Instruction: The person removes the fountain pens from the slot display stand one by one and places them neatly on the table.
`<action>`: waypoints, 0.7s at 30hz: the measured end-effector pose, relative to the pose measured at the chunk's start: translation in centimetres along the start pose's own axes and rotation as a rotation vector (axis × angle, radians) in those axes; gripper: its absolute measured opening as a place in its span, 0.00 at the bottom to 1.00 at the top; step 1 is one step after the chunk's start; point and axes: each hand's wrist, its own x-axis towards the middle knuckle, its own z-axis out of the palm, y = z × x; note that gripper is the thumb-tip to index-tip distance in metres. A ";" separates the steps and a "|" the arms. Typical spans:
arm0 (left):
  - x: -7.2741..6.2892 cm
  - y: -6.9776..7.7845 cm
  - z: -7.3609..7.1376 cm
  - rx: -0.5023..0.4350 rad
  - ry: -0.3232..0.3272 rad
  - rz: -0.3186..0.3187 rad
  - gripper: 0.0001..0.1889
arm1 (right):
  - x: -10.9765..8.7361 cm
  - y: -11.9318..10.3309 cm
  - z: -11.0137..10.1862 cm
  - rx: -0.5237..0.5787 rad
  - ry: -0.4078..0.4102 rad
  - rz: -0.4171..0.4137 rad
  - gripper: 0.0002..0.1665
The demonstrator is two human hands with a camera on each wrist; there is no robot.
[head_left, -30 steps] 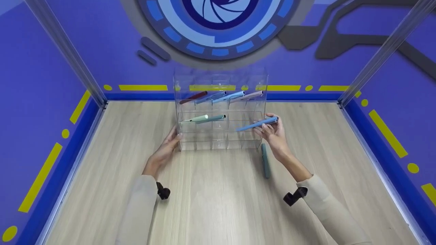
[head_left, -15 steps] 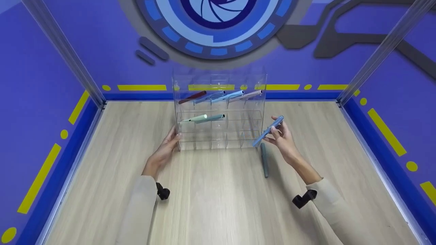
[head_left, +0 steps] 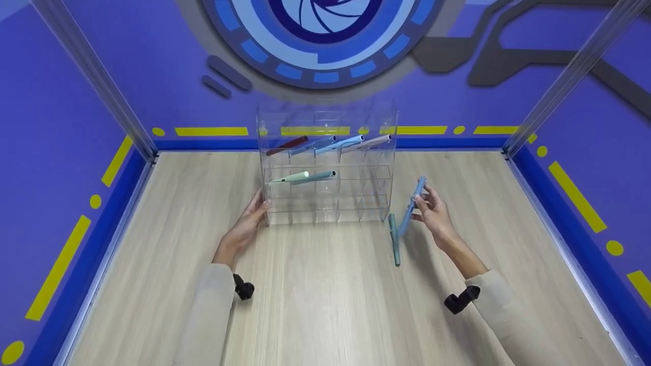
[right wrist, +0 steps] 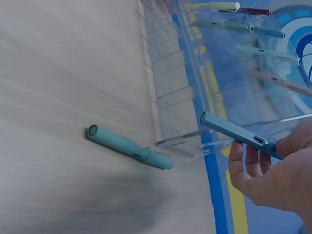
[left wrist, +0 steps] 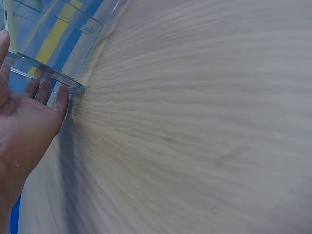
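A clear acrylic pen rack (head_left: 328, 218) stands upright at the table's middle. My left hand (head_left: 243, 227) grips its left side, thumb in front and fingers behind the edge, which also shows in the left wrist view. To the right of the rack, my right hand (head_left: 436, 216) pinches a blue pen (right wrist: 231, 130) between thumb and fingers, its lower end pointing down. A green-teal pen (right wrist: 127, 147) lies on the tabletop beside the rack's front right corner. The blue pen's lower end overlaps it closely in the head view.
Upper-tier pens are dark red (head_left: 287, 146), blue, light blue (head_left: 339, 145) and pinkish (head_left: 375, 142). On the tier below rest a pale green pen (head_left: 293, 177) and a teal pen (head_left: 319, 176), both at the left. Blue printed walls surround the wooden table (head_left: 315, 305).
My right hand has drawn the blue pen away from the rack's right side, rightward and toward me, turning it from nearly level to steep. The left hand keeps its place.
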 end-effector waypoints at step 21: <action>-0.1 -0.2 -0.1 0.000 -0.006 0.013 0.37 | 0.1 5.5 -1.8 -0.168 -0.060 0.101 0.32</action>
